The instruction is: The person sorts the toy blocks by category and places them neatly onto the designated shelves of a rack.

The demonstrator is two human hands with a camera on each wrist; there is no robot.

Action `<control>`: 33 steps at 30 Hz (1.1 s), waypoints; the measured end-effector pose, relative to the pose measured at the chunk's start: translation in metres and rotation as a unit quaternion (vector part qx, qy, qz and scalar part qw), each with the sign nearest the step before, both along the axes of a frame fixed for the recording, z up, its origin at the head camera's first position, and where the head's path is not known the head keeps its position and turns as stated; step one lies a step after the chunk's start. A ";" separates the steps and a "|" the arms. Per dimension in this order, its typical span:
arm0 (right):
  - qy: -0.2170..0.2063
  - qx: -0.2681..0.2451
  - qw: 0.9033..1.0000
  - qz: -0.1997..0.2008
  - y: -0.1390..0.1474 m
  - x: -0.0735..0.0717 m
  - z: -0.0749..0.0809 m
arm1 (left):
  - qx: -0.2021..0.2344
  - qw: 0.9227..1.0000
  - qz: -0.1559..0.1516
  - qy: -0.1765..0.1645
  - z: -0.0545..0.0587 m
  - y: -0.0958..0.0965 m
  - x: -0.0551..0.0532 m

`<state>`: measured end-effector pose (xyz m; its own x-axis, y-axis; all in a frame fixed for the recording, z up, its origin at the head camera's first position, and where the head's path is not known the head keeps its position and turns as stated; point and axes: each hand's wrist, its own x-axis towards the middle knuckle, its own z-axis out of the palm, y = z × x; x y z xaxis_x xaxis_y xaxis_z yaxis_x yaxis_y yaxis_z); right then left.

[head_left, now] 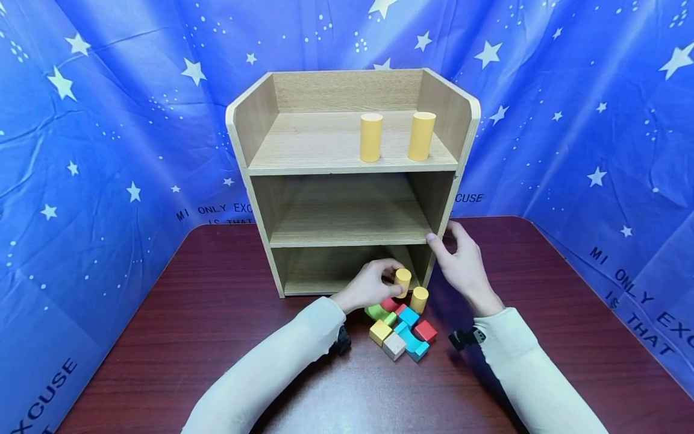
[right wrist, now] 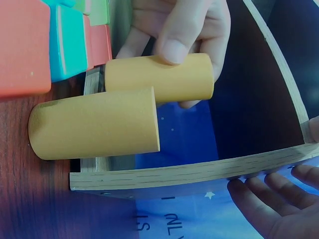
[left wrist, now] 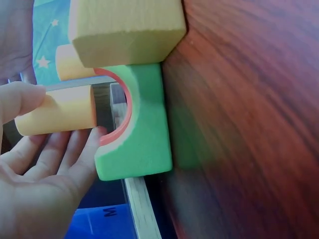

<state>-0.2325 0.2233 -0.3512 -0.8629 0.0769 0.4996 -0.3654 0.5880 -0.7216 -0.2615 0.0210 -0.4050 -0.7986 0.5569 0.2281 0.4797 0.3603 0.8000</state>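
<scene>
My left hand (head_left: 368, 284) pinches a yellow wooden cylinder (head_left: 402, 281) between thumb and fingers, in front of the shelf's lowest compartment. In the right wrist view this held cylinder (right wrist: 164, 77) lies just behind a second yellow cylinder (right wrist: 94, 127), which stands upright on the table in the head view. My right hand (head_left: 463, 265) holds the right side panel of the small wooden shelf (head_left: 325, 138), thumb at the front edge and fingers along the outer face. Two more yellow cylinders stand upright on the top shelf, one toward the middle (head_left: 371, 138), one near the right wall (head_left: 422, 137).
Before the shelf sits a cluster of blocks: a green arch (left wrist: 144, 149), a yellow block (head_left: 381, 331), a whitish cube (head_left: 394, 346), a blue arch (head_left: 412, 343), a blue block (head_left: 408, 317) and red pieces (head_left: 425, 331). A blue starry curtain (head_left: 135, 120) surrounds the dark red table (head_left: 162, 337).
</scene>
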 end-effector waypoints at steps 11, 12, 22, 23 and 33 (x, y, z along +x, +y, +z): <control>0.002 -0.007 1.000 0.004 0.001 0.000 0.000 | 0.039 0.999 0.003 0.002 0.005 -0.008 0.004; 0.003 -0.007 1.000 0.004 0.001 0.000 0.000 | 0.041 0.999 0.001 0.003 0.005 -0.008 0.004; 0.009 -0.005 1.000 0.006 0.000 0.000 0.000 | 0.070 0.997 -0.018 0.014 0.007 -0.017 0.010; 0.009 -0.005 1.000 0.006 0.000 0.000 0.000 | 0.073 0.997 -0.019 0.013 0.008 -0.017 0.011; 0.011 -0.004 1.000 0.004 0.000 -0.001 0.000 | 0.098 0.995 -0.024 -0.001 0.014 -0.024 0.019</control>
<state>-0.2332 0.2233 -0.3515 -0.8527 0.0734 0.5171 -0.3857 0.5790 -0.7183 -0.2427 -0.0028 -0.3906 -0.7728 0.5388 0.3355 0.4914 0.1733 0.8535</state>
